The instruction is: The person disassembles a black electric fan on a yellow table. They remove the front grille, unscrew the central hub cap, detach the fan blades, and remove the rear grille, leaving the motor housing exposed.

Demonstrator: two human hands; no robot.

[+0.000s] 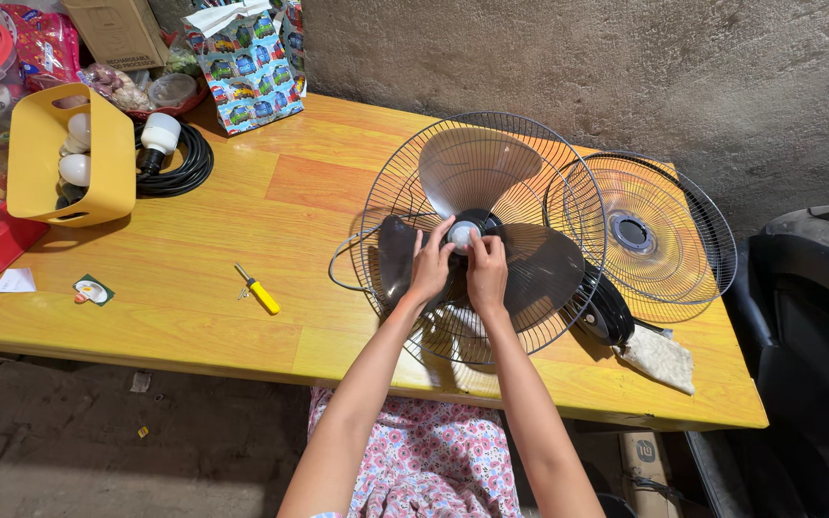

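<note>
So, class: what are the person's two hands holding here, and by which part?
Both the left hand and the right hand grip the fan blade assembly at its centre, fingers on the pale hub cap.

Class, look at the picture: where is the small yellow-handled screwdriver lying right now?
In the head view, the screwdriver lies flat on the yellow wooden table, left of the fan's wire guard and the left hand, apart from both.
</note>
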